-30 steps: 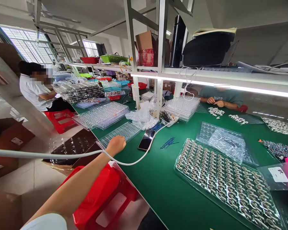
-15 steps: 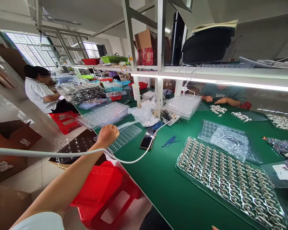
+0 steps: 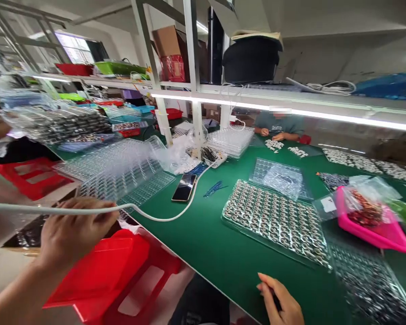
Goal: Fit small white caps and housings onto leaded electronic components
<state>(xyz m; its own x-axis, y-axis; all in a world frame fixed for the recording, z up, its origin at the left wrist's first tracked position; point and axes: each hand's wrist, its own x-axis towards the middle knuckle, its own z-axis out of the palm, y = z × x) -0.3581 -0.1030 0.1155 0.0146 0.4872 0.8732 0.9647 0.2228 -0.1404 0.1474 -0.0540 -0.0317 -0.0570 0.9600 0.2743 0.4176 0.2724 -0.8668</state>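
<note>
My left hand [image 3: 76, 232] is at the table's left edge, its fingers closed on the near edge of a clear plastic blister tray [image 3: 125, 169]. That tray is tilted up and blurred by motion, above another clear tray [image 3: 149, 189] lying flat. A white cable [image 3: 162, 220] passes in front of my left hand. At the bottom, my right hand [image 3: 280, 300] is over the green table, thumb and forefinger apart; a dark patch shows between them. Beyond it lies a blister tray filled with rows of metal ring-shaped pieces [image 3: 277, 223].
A phone [image 3: 183, 187] and blue strands [image 3: 214, 188] lie mid-table. A pink basket [image 3: 375, 234] stands right, near a tray of dark pieces [image 3: 375, 284]. A red stool [image 3: 98, 266] is below the left edge. Opposite, a person [image 3: 279, 128] handles white pieces. Shelf posts [image 3: 192, 58] rise behind.
The view has swung right. My left hand has moved back toward me and left, and a clear tray is now raised in it. My right hand has come further into view.
</note>
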